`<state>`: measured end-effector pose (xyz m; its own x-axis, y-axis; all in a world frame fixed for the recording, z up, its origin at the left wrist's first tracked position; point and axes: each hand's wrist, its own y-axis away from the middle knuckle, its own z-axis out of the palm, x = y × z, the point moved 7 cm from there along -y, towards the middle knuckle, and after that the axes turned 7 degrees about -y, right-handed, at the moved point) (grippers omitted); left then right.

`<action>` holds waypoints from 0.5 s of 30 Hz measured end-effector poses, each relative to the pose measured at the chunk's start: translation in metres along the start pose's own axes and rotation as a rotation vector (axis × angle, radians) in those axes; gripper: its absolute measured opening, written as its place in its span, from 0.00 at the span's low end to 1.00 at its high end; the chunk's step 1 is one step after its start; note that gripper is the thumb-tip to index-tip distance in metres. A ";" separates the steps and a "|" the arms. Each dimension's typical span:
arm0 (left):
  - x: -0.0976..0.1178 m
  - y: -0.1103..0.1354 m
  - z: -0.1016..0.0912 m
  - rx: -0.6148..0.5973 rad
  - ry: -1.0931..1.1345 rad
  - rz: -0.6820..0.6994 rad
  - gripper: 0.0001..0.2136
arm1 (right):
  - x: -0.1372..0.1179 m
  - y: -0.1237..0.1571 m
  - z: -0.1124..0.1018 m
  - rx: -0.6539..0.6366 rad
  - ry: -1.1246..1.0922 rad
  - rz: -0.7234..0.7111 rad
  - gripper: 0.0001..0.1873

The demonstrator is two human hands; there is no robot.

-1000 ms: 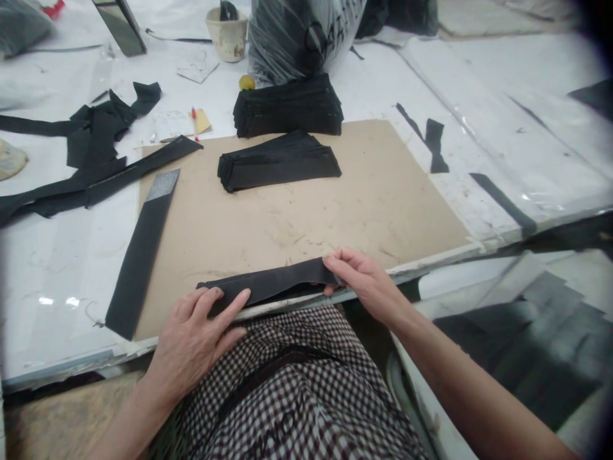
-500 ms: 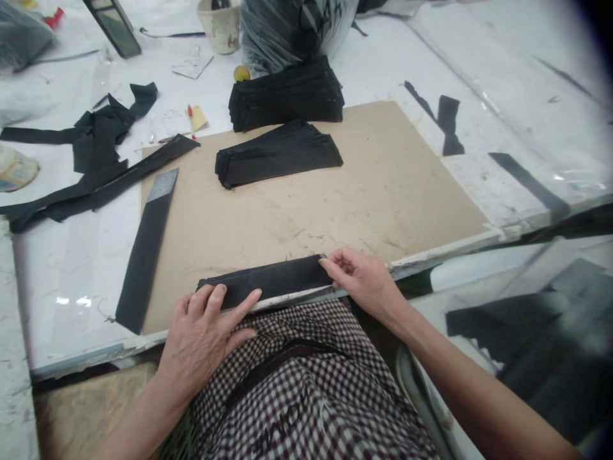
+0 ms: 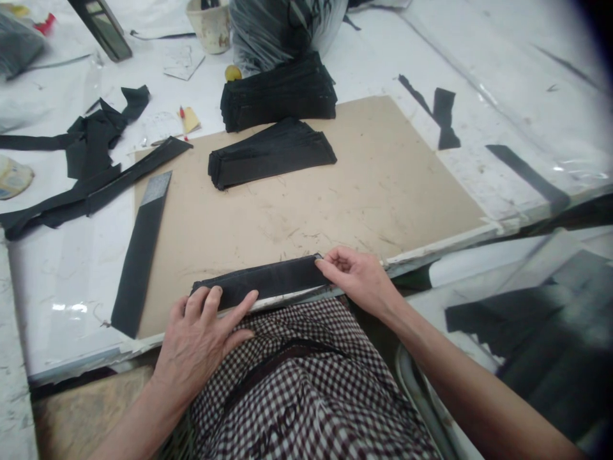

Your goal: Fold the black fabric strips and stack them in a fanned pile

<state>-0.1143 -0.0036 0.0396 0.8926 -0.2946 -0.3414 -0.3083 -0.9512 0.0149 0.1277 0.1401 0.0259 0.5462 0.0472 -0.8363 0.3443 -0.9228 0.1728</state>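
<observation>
A folded black fabric strip (image 3: pixel 268 278) lies along the front edge of the tan board (image 3: pixel 383 185). My left hand (image 3: pixel 198 335) rests with its fingers spread, fingertips on the strip's left end. At the other end, my right hand (image 3: pixel 357 278) pinches the strip's corner between thumb and forefinger. Farther back on the board is a fanned stack of black strips (image 3: pixel 272 156), with a larger stack (image 3: pixel 280 96) behind it. One long black strip with a grey end (image 3: pixel 143 255) lies along the board's left side.
Loose black scraps (image 3: pixel 96 140) lie at the left, with others (image 3: pixel 445 118) at the right. A clear plastic bag (image 3: pixel 282 32), a stained cup (image 3: pixel 209 25) and a red pen (image 3: pixel 183 121) are farther back. Black fabric (image 3: pixel 507 313) hangs low on the right.
The whole view has shifted slightly, so things appear a little farther left. Both hands keep nearly the same hold on the strip.
</observation>
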 end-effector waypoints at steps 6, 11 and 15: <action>0.002 -0.003 -0.009 -0.004 0.042 -0.011 0.27 | 0.001 -0.003 0.000 0.008 -0.004 0.011 0.15; 0.016 -0.012 -0.026 0.177 0.105 -0.003 0.22 | -0.002 -0.004 -0.001 0.017 -0.012 0.001 0.15; 0.027 -0.023 -0.021 0.234 0.184 0.109 0.16 | 0.000 -0.003 0.000 -0.007 -0.051 0.027 0.15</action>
<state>-0.0760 0.0087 0.0500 0.8880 -0.4255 -0.1741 -0.4537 -0.8723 -0.1823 0.1265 0.1432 0.0256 0.5154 0.0026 -0.8569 0.3352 -0.9209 0.1988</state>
